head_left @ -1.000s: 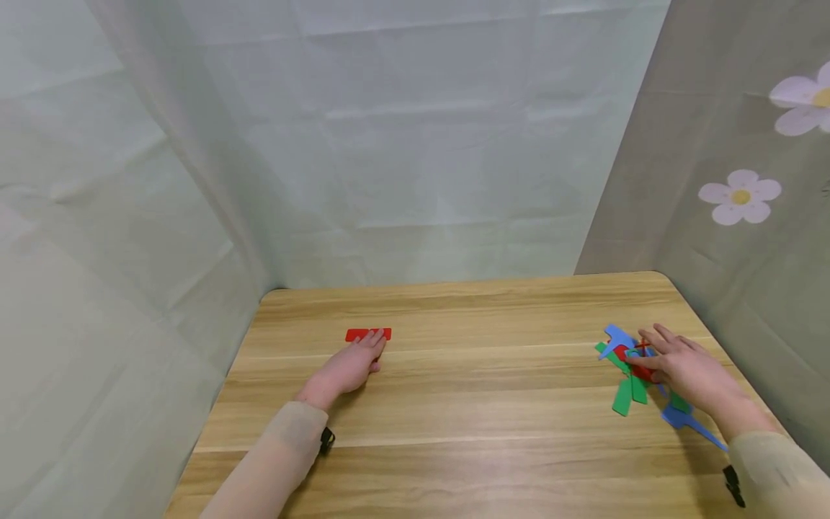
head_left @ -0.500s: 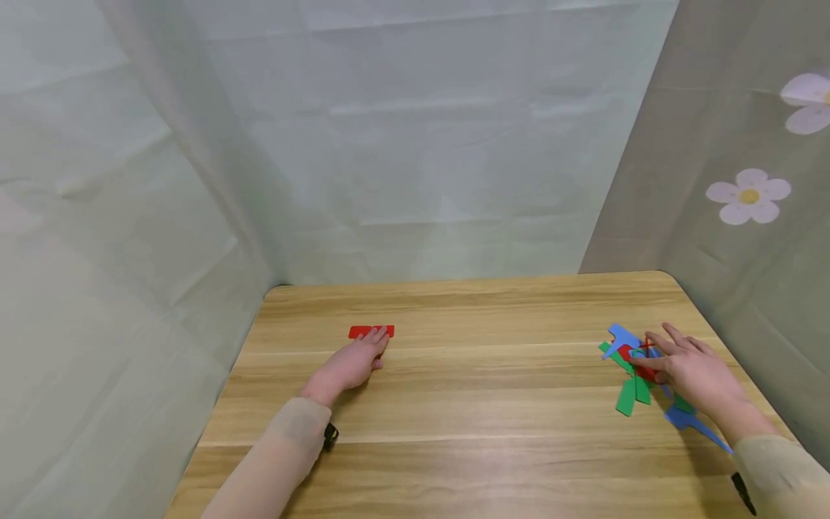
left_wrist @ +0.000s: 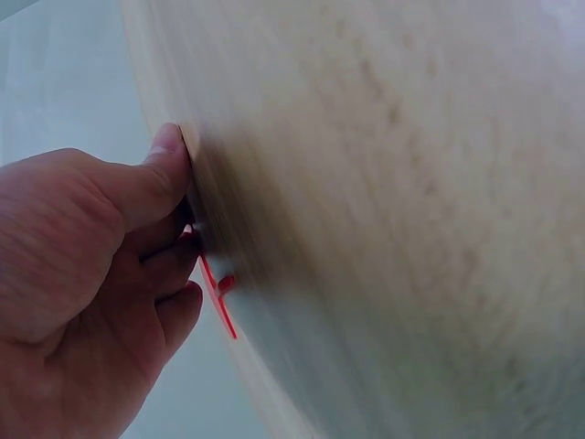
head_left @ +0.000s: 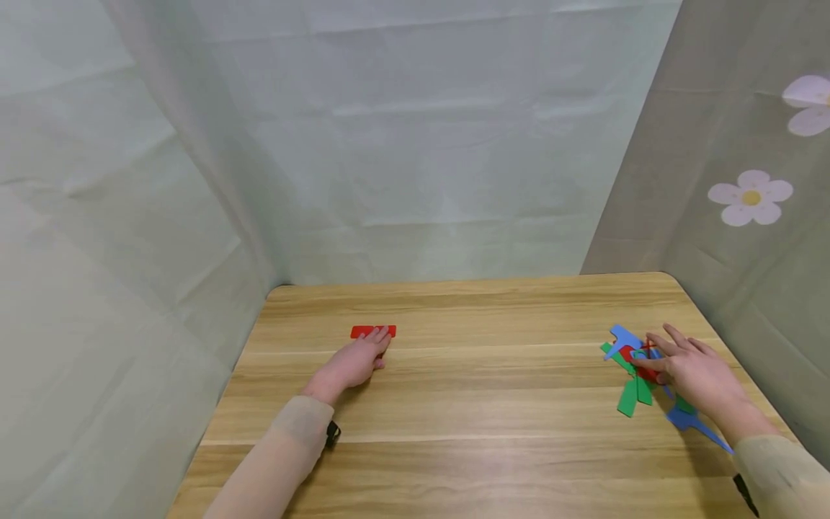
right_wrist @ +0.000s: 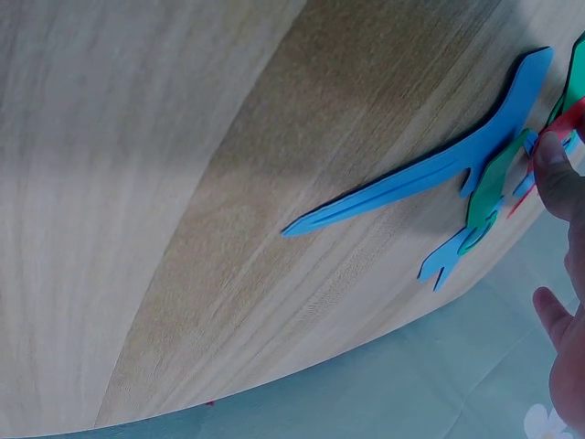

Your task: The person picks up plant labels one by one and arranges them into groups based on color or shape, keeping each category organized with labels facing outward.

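Observation:
In the head view, my left hand [head_left: 353, 362] lies low over two red T-shaped plant labels [head_left: 362, 332] set end to end near the table's back left. Its fingers extend onto them; the left wrist view has a red label [left_wrist: 218, 297] edge-on by the fingers, thumb at the tabletop. At the right, my right hand [head_left: 699, 376] pinches a red plant label [head_left: 647, 374] above a loose pile, other fingers spread. The pile holds green labels [head_left: 627, 398] and blue labels [head_left: 625, 337]. A blue label [right_wrist: 430, 166] points away from it in the right wrist view. The palm partly hides the pile.
The wooden table [head_left: 493, 404] has rounded back corners. Pale cloth [head_left: 441, 158] hangs behind it and on the left, and flower-printed cloth [head_left: 720, 249] hangs close along its right edge.
The whole head view has shifted slightly to the right. Both hands keep their places at the red labels and the pile; the labels look unmoved.

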`<state>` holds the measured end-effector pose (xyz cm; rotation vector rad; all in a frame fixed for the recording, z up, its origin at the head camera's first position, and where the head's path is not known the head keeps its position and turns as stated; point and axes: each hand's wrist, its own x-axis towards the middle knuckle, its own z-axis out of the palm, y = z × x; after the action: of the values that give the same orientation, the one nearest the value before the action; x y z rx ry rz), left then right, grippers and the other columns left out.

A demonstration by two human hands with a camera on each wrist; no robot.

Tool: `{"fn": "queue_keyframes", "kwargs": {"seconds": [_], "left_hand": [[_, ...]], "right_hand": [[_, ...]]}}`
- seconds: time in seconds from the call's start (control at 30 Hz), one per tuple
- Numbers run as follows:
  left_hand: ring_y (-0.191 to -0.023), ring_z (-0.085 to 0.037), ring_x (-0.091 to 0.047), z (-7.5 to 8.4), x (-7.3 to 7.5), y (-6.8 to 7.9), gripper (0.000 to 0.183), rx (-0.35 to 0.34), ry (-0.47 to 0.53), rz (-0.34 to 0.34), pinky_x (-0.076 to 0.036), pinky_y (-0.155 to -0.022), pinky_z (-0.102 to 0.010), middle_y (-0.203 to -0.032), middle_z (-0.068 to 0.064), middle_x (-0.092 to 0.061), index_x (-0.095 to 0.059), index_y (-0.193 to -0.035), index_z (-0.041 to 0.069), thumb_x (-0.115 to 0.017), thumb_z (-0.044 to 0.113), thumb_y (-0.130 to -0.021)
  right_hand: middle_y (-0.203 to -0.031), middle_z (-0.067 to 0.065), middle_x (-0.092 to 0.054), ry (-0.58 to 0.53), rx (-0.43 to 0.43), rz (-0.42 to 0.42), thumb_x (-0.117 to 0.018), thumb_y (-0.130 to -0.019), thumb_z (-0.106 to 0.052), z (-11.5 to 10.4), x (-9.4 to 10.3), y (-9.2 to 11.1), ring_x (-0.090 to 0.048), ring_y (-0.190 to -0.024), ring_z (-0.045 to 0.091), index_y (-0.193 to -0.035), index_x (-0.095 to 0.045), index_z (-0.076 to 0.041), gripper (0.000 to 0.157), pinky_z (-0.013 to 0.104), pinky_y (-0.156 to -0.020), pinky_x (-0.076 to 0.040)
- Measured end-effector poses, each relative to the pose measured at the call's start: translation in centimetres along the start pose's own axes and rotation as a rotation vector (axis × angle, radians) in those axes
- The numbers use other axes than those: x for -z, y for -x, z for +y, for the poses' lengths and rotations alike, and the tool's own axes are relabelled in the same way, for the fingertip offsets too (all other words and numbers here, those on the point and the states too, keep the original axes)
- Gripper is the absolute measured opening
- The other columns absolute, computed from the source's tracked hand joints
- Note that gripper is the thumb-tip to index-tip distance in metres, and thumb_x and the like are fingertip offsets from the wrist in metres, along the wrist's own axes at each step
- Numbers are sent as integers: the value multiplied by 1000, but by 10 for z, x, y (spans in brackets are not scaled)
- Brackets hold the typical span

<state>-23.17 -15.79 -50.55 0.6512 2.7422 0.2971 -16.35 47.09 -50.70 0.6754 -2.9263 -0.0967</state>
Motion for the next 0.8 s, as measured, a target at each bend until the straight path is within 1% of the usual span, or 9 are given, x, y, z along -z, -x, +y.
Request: {"fn": "queue_keyframes", "kwargs": {"seconds": [0.1,0.2,0.3,0.43,0.57,0.67,0.73,0.8], "left_hand": [[-160,-38,-26,-2,0,0,61,-11,9,4,-23,-130,-53,-172,-22,-29,-38,-163,-5,-62,11,-109],[-160,-39,-26,-3,1,0,61,-17,11,3,-25,-129,-54,-172,-23,-29,-37,-162,-5,-62,12,-109],[-159,-41,-26,-4,1,-1,62,-23,7,2,-26,-128,-55,-172,-23,-29,-38,-162,-5,-63,13,-109],[-159,-41,-27,-5,1,-1,63,-17,9,2,-27,-128,-55,-172,-23,-29,-38,-162,-5,-64,14,-108],[-159,-41,-28,-3,3,0,63,-6,10,3,-26,-128,-54,-171,-23,-30,-38,-162,-5,-64,14,-108],[-159,-42,-28,-1,4,1,63,-3,17,4,-26,-128,-55,-171,-23,-30,-39,-162,-5,-64,14,-108],[-159,-42,-28,0,5,2,62,-3,22,5,-27,-128,-55,-172,-23,-30,-39,-162,-5,-64,13,-108],[-159,-41,-27,0,5,2,63,-2,27,4,-27,-128,-54,-172,-22,-30,-39,-162,-4,-64,13,-108]], "right_hand": [[-148,30,-58,-1,3,1,-92,-74,4,-1,-1,1,-34,-152,53,-131,-80,-19,63,75,-107,-41],[-147,30,-59,0,6,17,-92,-70,9,-2,-2,1,-35,-150,53,-131,-80,-20,68,75,-106,-42],[-148,30,-58,5,2,18,-91,-70,11,-3,-1,1,-36,-150,53,-131,-80,-19,69,76,-107,-41],[-150,29,-57,10,-5,1,-88,-74,13,-4,0,1,-36,-150,53,-132,-79,-20,67,76,-108,-41],[-150,29,-57,16,0,-9,-87,-77,10,-3,0,1,-35,-150,53,-133,-79,-19,64,75,-107,-42],[-149,29,-57,12,4,14,-89,-74,9,-2,-1,1,-33,-153,51,-133,-79,-19,66,74,-107,-42],[-148,29,-58,10,20,53,-92,-72,6,-1,-2,2,-31,-155,50,-131,-80,-19,65,74,-106,-43],[-146,29,-60,16,60,108,-96,-68,1,1,-3,2,-31,-155,48,-126,-82,-17,63,71,-105,-45]]}}
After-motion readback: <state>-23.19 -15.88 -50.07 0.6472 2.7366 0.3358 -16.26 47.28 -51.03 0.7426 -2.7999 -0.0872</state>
